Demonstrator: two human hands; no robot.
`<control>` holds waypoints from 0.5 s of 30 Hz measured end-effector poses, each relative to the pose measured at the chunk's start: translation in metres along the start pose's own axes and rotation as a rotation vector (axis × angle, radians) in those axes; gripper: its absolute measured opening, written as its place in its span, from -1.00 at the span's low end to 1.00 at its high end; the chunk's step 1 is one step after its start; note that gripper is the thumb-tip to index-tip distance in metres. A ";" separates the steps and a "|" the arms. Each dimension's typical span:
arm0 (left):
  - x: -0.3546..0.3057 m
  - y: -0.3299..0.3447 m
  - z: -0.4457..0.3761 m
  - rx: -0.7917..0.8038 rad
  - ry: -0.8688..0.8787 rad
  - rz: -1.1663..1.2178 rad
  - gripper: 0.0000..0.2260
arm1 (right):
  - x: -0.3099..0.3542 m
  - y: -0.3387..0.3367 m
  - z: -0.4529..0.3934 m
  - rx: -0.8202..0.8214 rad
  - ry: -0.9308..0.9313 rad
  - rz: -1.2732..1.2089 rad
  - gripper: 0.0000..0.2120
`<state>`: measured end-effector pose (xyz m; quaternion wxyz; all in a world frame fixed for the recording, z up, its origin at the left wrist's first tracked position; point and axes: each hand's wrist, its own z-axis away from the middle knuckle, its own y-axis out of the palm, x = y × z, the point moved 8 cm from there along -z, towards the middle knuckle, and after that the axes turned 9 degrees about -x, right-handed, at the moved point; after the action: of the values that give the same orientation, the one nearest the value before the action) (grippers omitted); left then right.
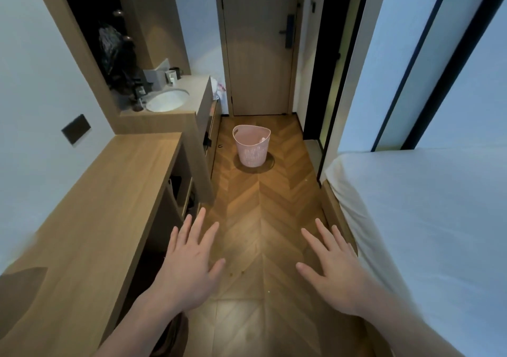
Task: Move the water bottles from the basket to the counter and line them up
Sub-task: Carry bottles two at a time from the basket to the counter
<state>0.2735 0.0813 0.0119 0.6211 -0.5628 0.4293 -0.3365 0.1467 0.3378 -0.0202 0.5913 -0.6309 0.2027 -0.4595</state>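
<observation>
A pink slotted basket point(251, 153) stands on the wooden floor near the door, well ahead of me. Something pale shows just inside its right rim; I cannot tell whether it is a bottle. The wooden counter point(104, 200) runs along the left wall, its top bare. My left hand point(189, 263) hovers palm down beside the counter's front edge, fingers spread and holding nothing. My right hand point(333, 269) hovers the same way on the right, close to the bed, also holding nothing.
A bed with white sheets point(428, 233) fills the right side. Beyond the counter is a vanity with a white sink point(167, 100) and cups. A closed wooden door point(260, 44) ends the narrow herringbone floor passage point(260, 205).
</observation>
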 end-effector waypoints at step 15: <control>0.046 0.005 -0.235 -0.013 -0.115 0.040 -0.32 | 0.029 -0.055 -0.289 -0.041 -0.165 0.067 -0.28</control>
<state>0.0778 -0.0561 -0.0001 0.6478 -0.5766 0.4060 -0.2883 -0.0918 0.1651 0.0057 0.6081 -0.6713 0.1835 -0.3819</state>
